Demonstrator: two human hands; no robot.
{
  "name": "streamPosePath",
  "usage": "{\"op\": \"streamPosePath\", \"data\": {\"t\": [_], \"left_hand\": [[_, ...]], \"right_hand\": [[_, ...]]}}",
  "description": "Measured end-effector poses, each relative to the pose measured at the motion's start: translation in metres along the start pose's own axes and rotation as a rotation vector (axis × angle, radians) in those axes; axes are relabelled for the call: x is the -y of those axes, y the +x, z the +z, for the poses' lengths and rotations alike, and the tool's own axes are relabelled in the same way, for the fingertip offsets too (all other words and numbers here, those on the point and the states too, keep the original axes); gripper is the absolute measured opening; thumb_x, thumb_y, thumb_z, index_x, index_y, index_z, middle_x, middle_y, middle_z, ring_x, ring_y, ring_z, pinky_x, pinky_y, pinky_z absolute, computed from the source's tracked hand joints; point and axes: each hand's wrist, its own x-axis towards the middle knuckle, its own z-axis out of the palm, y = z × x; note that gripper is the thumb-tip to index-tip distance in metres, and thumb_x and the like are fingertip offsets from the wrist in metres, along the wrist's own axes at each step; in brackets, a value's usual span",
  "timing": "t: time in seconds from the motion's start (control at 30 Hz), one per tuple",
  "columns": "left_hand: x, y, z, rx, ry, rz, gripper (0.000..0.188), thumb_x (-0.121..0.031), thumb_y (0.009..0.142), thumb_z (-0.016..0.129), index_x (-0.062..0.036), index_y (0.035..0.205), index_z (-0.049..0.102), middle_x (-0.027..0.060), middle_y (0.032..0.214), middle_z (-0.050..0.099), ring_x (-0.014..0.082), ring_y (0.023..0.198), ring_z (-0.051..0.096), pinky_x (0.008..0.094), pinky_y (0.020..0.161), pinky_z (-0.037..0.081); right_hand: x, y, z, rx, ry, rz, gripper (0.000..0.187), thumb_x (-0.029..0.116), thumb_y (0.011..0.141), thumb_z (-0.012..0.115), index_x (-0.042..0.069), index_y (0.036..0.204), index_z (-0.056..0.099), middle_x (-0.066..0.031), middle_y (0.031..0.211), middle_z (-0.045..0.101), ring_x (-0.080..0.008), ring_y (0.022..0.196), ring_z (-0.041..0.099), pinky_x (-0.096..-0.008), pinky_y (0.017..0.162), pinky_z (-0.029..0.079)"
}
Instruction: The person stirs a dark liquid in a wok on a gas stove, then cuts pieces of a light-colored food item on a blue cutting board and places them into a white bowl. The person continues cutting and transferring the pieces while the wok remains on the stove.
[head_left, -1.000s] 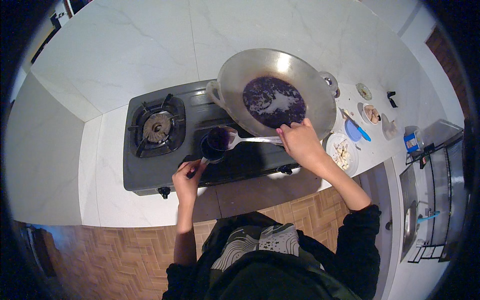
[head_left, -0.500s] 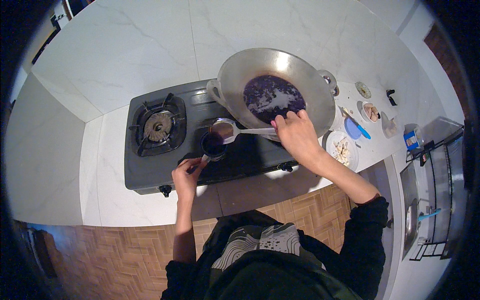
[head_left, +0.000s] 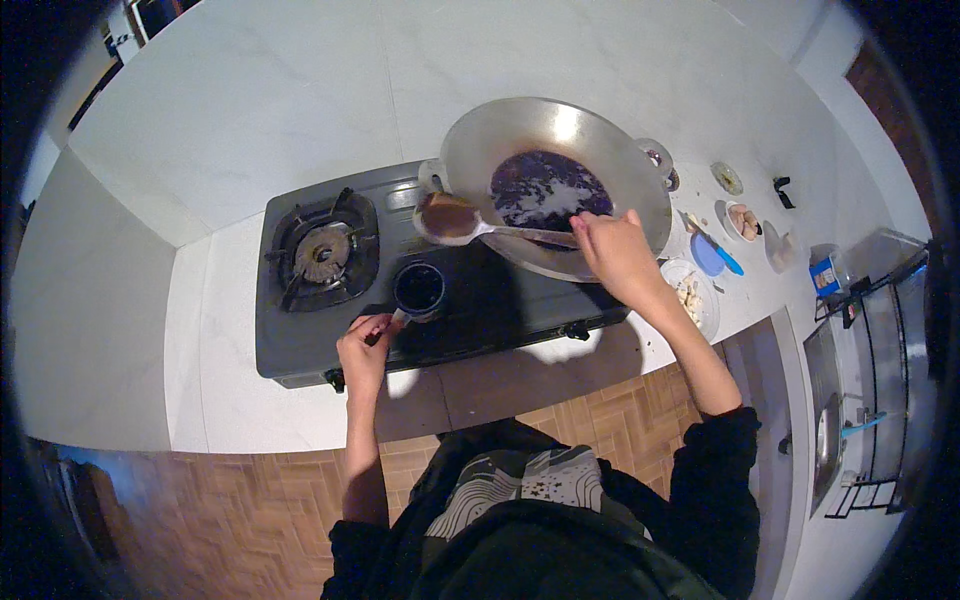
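My left hand grips the short handle of a small dark cup, held over the front of the stove. Dark liquid seems to fill the cup's inside, though shadow hides its level. In my right hand is the handle of a large metal serving spoon. Its bowl carries brownish liquid and hovers beyond the cup, near the left handle of a big metal wok. Dark purplish liquid with pale foam lies in the bottom of the wok.
The black two-burner stove has an uncovered burner on the left. Right of the wok are a plate of pale chopped pieces, a blue-handled knife on a blue lid, and small bowls. A dish rack stands farther right.
The spoon has lifted off the cup's rim and moved away toward the wok's left handle. My right hand has shifted slightly right; the cup has moved slightly left.
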Motion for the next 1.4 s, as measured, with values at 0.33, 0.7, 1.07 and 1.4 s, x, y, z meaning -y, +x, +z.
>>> {"op": "streamPosePath", "data": {"t": [0.33, 0.7, 1.07, 1.4], "left_hand": [[0.015, 0.003, -0.039, -0.035, 0.017, -0.028, 0.018, -0.007, 0.069, 0.071, 0.0027, 0.084, 0.065, 0.0083, 0.073, 0.062, 0.0128, 0.063, 0.054, 0.0239, 0.061, 0.043], [0.033, 0.009, -0.057, -0.081, 0.043, 0.007, 0.019, -0.008, 0.070, 0.070, 0.0014, 0.087, 0.066, 0.0075, 0.075, 0.062, 0.0118, 0.065, 0.053, 0.0235, 0.060, 0.042], [0.027, -0.001, -0.049, -0.272, 0.087, 0.071, 0.028, -0.006, 0.071, 0.069, 0.0013, 0.098, 0.063, 0.0119, 0.095, 0.061, 0.0211, 0.088, 0.058, 0.0296, 0.082, 0.043], [-0.044, -0.061, -0.022, -0.145, -0.182, 0.230, 0.010, 0.000, 0.074, 0.061, -0.0006, 0.084, 0.062, 0.0115, 0.083, 0.061, 0.0208, 0.079, 0.056, 0.0285, 0.072, 0.044]], "right_hand": [[-0.001, -0.026, -0.020, 0.055, 0.297, 0.290, 0.036, 0.027, 0.093, 0.036, 0.000, 0.086, 0.057, -0.0213, 0.075, 0.059, -0.0406, 0.076, 0.054, -0.0483, 0.076, 0.038], [-0.012, -0.086, -0.009, 0.092, 0.644, 0.531, 0.038, 0.029, 0.093, 0.037, -0.005, 0.089, 0.054, -0.0171, 0.066, 0.055, -0.0292, 0.059, 0.051, -0.0359, 0.059, 0.039], [0.001, -0.129, -0.007, -0.006, 0.973, 0.735, 0.037, 0.031, 0.095, 0.036, 0.001, 0.075, 0.046, 0.0012, 0.061, 0.038, -0.0082, 0.055, 0.035, -0.0245, 0.051, 0.032], [-0.031, -0.186, -0.024, -0.409, 0.970, 0.984, 0.034, 0.031, 0.095, 0.036, 0.006, 0.074, 0.045, 0.0034, 0.063, 0.037, -0.0066, 0.059, 0.034, -0.0220, 0.054, 0.030]]}}
